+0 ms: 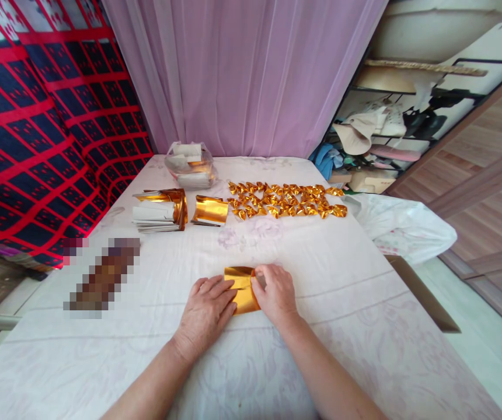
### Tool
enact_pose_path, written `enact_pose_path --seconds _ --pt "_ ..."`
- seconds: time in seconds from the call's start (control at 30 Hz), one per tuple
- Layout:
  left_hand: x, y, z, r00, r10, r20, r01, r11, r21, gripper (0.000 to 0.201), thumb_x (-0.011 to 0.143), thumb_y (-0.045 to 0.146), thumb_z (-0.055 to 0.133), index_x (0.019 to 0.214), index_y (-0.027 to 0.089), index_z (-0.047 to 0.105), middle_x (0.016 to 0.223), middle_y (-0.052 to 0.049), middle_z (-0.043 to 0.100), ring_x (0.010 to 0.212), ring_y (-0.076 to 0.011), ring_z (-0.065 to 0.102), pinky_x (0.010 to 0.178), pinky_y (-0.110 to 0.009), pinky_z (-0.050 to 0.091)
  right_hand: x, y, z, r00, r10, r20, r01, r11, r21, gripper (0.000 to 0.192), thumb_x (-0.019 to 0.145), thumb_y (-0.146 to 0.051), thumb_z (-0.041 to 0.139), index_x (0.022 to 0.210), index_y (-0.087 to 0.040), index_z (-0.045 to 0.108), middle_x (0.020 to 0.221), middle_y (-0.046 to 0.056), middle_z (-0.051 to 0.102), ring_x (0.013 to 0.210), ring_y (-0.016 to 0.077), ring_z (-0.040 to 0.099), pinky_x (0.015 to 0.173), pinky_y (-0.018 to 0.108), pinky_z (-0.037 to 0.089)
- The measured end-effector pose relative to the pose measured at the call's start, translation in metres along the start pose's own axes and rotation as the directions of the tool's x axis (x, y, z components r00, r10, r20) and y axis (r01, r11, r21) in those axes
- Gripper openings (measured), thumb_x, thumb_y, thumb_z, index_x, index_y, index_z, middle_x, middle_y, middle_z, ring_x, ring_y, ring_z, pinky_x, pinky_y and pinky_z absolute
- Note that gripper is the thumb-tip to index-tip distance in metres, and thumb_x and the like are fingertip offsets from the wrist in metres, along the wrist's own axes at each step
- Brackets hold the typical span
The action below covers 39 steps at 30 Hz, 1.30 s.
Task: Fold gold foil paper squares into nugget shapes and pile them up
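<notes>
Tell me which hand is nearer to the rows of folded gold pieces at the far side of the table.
Right. The right hand lies almost straight below the folded gold pieces, on the gold sheet. The left hand rests further left and nearer the person.

- gold foil sheet (241, 287): shiny, partly folded, its upper edge curling up; lies flat on the white cloth near the table's front edge, both sides covered by fingers

Nothing readable anywhere here: no text, labels, brands or numbers show up on the gold foil sheet (241, 287), the paper stacks (157, 213) or the plastic bag (190, 164).
</notes>
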State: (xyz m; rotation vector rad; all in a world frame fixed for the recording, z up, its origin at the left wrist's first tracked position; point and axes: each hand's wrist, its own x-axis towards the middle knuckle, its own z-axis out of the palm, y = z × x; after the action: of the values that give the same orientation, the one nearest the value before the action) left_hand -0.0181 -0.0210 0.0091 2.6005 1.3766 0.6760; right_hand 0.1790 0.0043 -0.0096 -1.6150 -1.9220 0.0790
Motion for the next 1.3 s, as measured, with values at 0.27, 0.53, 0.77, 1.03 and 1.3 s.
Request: enact_pose_path --seconds 0.27,0.53,0.77,1.03,1.3 --pt "0.0 -0.001 0.0 0.999 -0.032 0.039 0.032 0.999 -0.006 0.02 0.088 0.026 0.059 0.106 0.025 0.069 0.121 -0.004 0.068 0.115 -0.029 0.057 0.097 -0.051 0.04 0.0 0.006 -0.011 0.991 -0.137 -0.001 0.135 0.975 0.178 0.022 0.081 -0.006 0.047 0.082 -0.021 0.063 0.083 0.004 0.065 0.083 0.02 0.056 0.077 0.032 0.042" --pt "-0.001 -0.004 -0.001 0.998 -0.037 0.057 0.04 0.998 -0.049 0.023 0.088 0.029 0.061 0.109 0.026 0.068 0.122 -0.004 0.067 0.118 -0.0282 0.055 0.101 -0.051 0.037 -0.004 0.009 -0.023 0.94 -0.29 0.181 0.254 0.947 0.198 0.035 0.078 -0.002 0.048 0.095 -0.022 0.07 0.099 0.004 0.069 0.092 0.0213 0.056 0.084 0.037 0.046" --pt "-0.006 -0.011 -0.003 0.994 -0.004 0.109 0.013 0.996 -0.087 0.052 0.073 0.05 0.075 0.118 0.025 0.065 0.129 -0.008 0.063 0.125 -0.0336 0.05 0.106 -0.056 0.03 -0.004 0.008 -0.043 0.897 -0.344 0.279 0.283 0.929 0.237 0.025 0.081 -0.018 0.062 0.105 -0.023 0.068 0.112 0.006 0.066 0.102 0.0222 0.058 0.09 0.04 0.046" --pt "-0.004 -0.008 -0.004 0.996 -0.019 0.083 0.027 0.995 -0.1 0.036 0.084 0.042 0.064 0.116 0.026 0.066 0.125 -0.007 0.066 0.124 -0.0305 0.051 0.106 -0.055 0.032 -0.004 0.009 -0.047 0.885 -0.333 0.326 0.266 0.935 0.233 0.036 0.075 -0.029 0.073 0.11 -0.025 0.067 0.115 0.007 0.064 0.108 0.0243 0.056 0.095 0.042 0.044" --pt "-0.001 -0.007 -0.005 0.997 -0.041 0.068 0.049 0.992 -0.114 0.027 0.092 0.039 0.055 0.111 0.026 0.069 0.121 -0.006 0.068 0.121 -0.0279 0.053 0.105 -0.053 0.033 -0.005 0.01 -0.034 0.921 -0.313 0.231 0.262 0.938 0.225 0.014 0.087 -0.025 0.061 0.097 -0.023 0.071 0.105 0.006 0.068 0.097 0.0213 0.06 0.086 0.039 0.047"
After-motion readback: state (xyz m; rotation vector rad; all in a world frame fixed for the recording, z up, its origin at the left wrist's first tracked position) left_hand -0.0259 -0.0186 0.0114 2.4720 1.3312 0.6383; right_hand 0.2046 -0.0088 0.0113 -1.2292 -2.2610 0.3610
